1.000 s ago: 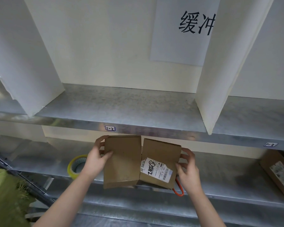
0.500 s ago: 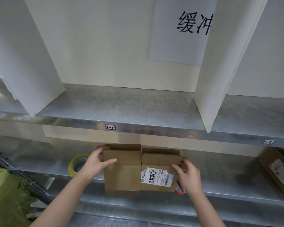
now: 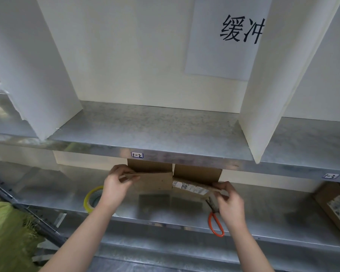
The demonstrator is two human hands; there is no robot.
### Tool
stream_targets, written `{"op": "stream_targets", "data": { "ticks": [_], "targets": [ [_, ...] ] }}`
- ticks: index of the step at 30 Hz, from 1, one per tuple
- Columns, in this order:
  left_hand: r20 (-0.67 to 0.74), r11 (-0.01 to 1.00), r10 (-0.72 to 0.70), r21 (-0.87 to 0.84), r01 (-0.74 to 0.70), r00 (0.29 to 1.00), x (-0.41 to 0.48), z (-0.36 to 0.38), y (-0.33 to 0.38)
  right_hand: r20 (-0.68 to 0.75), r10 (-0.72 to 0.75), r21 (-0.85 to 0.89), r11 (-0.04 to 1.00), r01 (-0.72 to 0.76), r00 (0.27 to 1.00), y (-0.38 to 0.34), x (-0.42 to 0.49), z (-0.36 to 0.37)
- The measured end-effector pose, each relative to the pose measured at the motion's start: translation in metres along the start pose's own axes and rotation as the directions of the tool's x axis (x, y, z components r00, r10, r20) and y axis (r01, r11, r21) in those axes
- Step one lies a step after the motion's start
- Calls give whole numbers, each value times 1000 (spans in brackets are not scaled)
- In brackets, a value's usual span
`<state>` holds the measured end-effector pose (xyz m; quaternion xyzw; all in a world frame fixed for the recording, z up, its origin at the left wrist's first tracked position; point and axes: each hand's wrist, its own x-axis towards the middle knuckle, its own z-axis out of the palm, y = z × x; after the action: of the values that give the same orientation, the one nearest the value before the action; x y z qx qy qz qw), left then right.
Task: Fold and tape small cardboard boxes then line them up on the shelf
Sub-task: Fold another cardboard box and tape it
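Flaps that faced me upright a second ago now lie tipped nearly flat. My left hand (image 3: 115,183) pinches the plain flap, my right hand (image 3: 229,201) the labelled one. The cardboard box (image 3: 153,183) is held just above the lower shelf (image 3: 273,209). Scissors (image 3: 216,224) lie under my right hand; the tape roll (image 3: 91,199) is beside my left wrist.

A white paper sign (image 3: 220,55) printed with the black characters 缓冲 hangs on the cream back wall (image 3: 135,55), its right edge hidden behind the right white divider panel (image 3: 273,95). The left white divider panel (image 3: 37,65) has a ragged lower left edge. Orange-handled scissors (image 3: 210,204) lie right of centre, blades partly hidden. A fringed green cloth (image 3: 6,232) fills the bottom left corner.
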<state>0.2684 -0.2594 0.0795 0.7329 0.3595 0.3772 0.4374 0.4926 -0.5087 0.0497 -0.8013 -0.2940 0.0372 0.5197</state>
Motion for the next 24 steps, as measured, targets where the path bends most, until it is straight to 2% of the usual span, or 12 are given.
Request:
{"op": "stream_targets", "data": {
  "ticks": [6,9,16,21,24],
  "targets": [
    [228,989,-100,-80,121,969,-1,-5,-10,130,54,55,997,-62,990,-1,-2,0],
    [294,989,-105,-70,131,950,-3,-10,-10,160,66,52,996,-75,985,4,-2,-1],
    [365,970,-163,229,81,917,-9,-17,-17,169,8,-46,999,-1,986,8,-9,0],
    [309,989,-54,151,7,950,-13,-13,-16,166,57,-78,996,-45,985,16,-11,0],
    [267,993,-44,114,14,963,-9,-11,-10,205,77,-22,997,-74,976,12,-7,-1]
  ]
}}
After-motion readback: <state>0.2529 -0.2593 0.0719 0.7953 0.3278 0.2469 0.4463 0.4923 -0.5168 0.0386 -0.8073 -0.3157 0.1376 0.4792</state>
